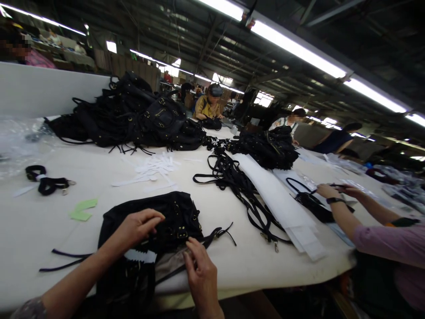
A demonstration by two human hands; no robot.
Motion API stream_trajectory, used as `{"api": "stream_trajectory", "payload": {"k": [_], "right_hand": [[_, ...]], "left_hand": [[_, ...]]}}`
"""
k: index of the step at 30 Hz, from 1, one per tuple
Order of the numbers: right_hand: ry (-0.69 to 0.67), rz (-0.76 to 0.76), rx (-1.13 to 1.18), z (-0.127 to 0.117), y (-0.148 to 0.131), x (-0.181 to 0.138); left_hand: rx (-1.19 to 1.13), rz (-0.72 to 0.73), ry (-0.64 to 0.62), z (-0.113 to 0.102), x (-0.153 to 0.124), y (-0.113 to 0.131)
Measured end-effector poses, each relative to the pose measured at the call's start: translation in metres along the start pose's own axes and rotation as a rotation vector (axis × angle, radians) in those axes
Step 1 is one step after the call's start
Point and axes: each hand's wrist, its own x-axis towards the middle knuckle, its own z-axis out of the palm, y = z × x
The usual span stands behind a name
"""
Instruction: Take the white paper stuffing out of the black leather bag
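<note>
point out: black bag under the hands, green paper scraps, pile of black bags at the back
black bag (172, 212), head view, top panel with buckles
green paper scraps (83, 210), head view, middle of the scraps
pile of black bags (133, 115), head view, centre of the heap

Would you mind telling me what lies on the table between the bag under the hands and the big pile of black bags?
In the head view, scattered white paper strips lie between the bag and the pile.
</note>
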Motion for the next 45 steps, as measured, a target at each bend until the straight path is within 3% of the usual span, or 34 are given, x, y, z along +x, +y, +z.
{"api": "stream_trajectory", "payload": {"k": [4, 8, 11, 16, 18, 21, 25, 28, 33, 38, 41, 45], "right_hand": [[-0.148, 0.001, -0.015, 0.014, -0.035, 0.002], [-0.351, 0.049, -0.138, 0.047, -0.066, 0.000], [-0.315, 0.150, 0.005, 0.058, -0.069, 0.000], [-0.191, 0.461, 0.681, 0.029, -0.042, -0.009], [-0.127, 0.516, 0.934, 0.006, -0.026, -0.019], [-0.026, 0.563, 1.071, -0.026, -0.004, -0.034], [0.054, 0.601, 1.090, -0.047, 0.016, -0.050], [0.063, 0.592, 1.067, -0.049, 0.018, -0.055], [-0.065, 0.546, 0.991, -0.049, 0.010, -0.053], [-0.187, 0.521, 0.645, -0.040, -0.002, -0.047], [-0.228, 0.487, 0.490, -0.032, -0.009, -0.042], [-0.224, 0.506, 0.470, -0.025, -0.020, -0.027]], "left_hand": [[-0.002, -0.138, 0.144, -0.037, -0.008, -0.022], [0.035, -0.164, 0.118, -0.035, -0.022, -0.040], [0.082, -0.176, 0.098, -0.032, -0.026, -0.052], [0.270, -0.062, 0.026, -0.023, -0.025, -0.060], [0.361, 0.032, -0.036, -0.008, -0.029, -0.054], [0.542, 0.128, -0.093, 0.021, -0.035, -0.036], [0.812, 0.223, -0.113, 0.052, -0.032, -0.016], [0.864, 0.228, -0.138, 0.056, -0.022, -0.009], [0.526, 0.049, -0.230, 0.028, 0.002, 0.005], [0.240, -0.055, -0.298, -0.006, 0.020, 0.033], [0.227, -0.075, -0.311, -0.011, 0.021, 0.048], [0.228, -0.069, -0.300, -0.007, 0.018, 0.056]]}}
